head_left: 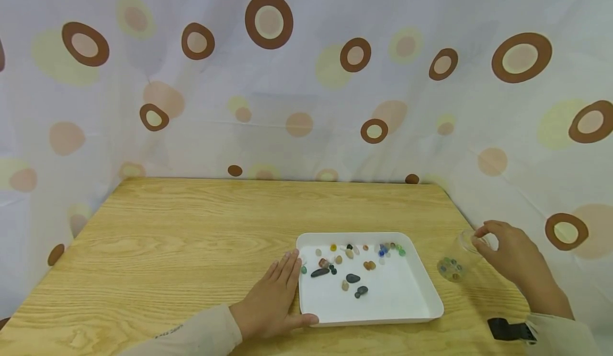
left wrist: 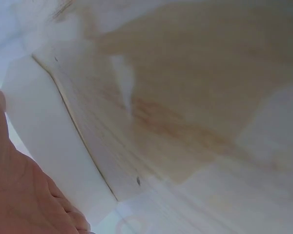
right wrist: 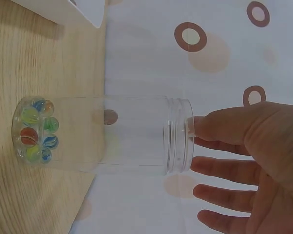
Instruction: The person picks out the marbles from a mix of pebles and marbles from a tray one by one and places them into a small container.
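Note:
A white tray (head_left: 383, 297) on the wooden table holds small stones and glass beads. My left hand (head_left: 270, 297) rests at its left side, fingers straight along the wall and thumb at the near corner; the left wrist view shows that hand (left wrist: 29, 195) beside the white tray wall (left wrist: 53, 131). To the right of the tray stands a clear jar (right wrist: 132, 131), uncovered, with several swirled glass marbles (right wrist: 29, 136) at its bottom. My right hand (head_left: 514, 255) pinches a small marble (right wrist: 191, 138), mostly hidden by the fingertips, at the jar's mouth. Its other fingers are spread.
Dark flat stones (head_left: 353, 278) lie mid-tray, with tan pebbles nearby. Blue and green marbles (head_left: 383, 250) cluster at the tray's far right. A patterned curtain (head_left: 287, 79) hangs behind the table (head_left: 191, 228) and along its sides. A black strap (head_left: 510, 329) is at the right wrist.

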A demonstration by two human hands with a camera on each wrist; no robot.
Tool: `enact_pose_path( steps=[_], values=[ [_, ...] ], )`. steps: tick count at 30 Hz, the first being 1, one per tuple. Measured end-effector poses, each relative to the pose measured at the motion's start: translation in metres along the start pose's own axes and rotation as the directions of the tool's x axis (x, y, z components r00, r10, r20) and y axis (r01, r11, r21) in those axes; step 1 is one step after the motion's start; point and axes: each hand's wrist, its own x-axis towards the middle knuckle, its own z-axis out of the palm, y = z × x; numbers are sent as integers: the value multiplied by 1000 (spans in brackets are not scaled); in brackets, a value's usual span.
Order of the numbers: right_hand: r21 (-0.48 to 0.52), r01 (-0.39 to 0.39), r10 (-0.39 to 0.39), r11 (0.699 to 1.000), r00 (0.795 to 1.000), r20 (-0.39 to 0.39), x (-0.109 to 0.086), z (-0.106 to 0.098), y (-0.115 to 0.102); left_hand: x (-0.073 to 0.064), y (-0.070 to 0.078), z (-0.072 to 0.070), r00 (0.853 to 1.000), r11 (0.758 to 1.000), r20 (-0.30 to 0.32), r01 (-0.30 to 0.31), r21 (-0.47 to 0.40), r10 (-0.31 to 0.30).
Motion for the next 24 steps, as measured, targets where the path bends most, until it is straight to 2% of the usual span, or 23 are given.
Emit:
enact_pose_path(
  steps=[14, 19, 24],
  values=[
    [9, 1, -1, 1000, 1000, 19, 0, 1, -2, 1, -1, 3, 1000, 1000, -15, -1, 6, 1],
    [11, 35, -34, 999, 999, -34, 2, 3, -6, 1, 0, 2, 1000, 1000, -3, 1, 0, -1],
    [20, 101, -99, 995, 990, -97, 10, 3, -23, 0, 0, -1, 1000, 1000, 6, 6, -6, -6]
  ],
)
